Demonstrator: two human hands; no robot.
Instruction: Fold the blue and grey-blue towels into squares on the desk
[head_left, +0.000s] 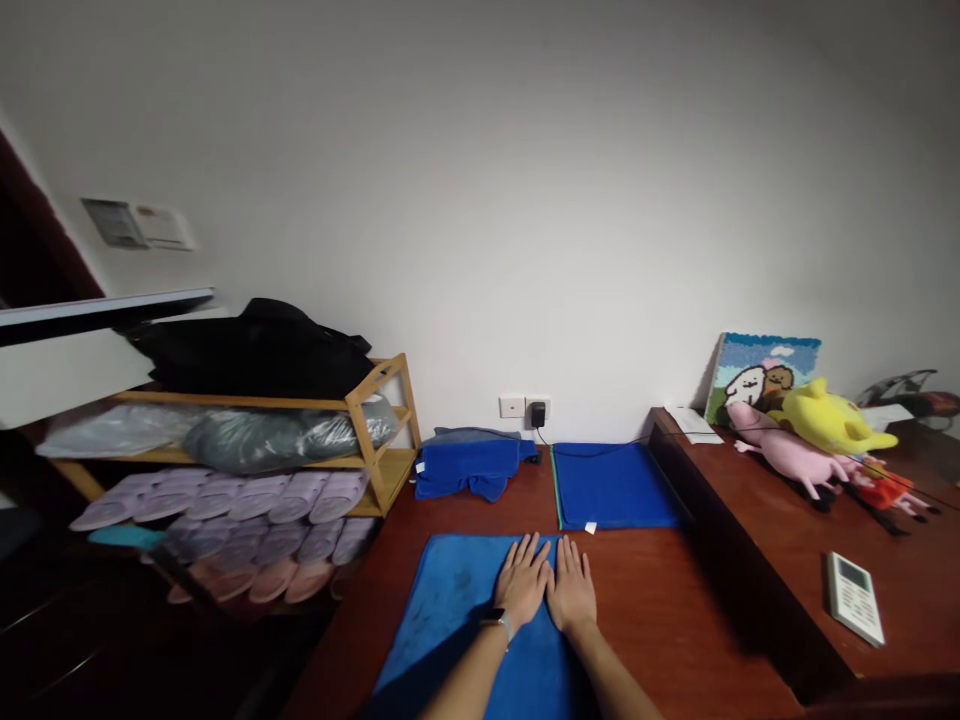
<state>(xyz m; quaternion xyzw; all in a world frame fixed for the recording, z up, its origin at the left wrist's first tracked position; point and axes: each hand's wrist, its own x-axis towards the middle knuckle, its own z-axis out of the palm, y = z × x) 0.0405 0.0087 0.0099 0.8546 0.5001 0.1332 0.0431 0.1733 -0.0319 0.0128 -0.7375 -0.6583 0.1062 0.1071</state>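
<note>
A blue cloth (450, 610) with dark stains lies spread on the reddish-brown wooden table (660, 600). My left hand (523, 582), with a watch (496, 618) on the wrist, rests flat on it, fingers stretched forward. Beside it my right hand (571, 588) lies flat at the cloth's right edge, the two thumbs close together. Neither hand grips anything. Behind them sits a neatly laid darker blue cloth (619, 487) with a green edge and a white tag. To its left is a crumpled pile of blue cloths (469, 467) against the wall.
A wooden rack (386, 470) at left holds several slippers (247, 497), plastic-wrapped items and a black bag (255, 350). A raised surface at right bears plush toys (795, 455), a picture (772, 370) and a remote control (855, 598). A black adapter (537, 413) trails a cable.
</note>
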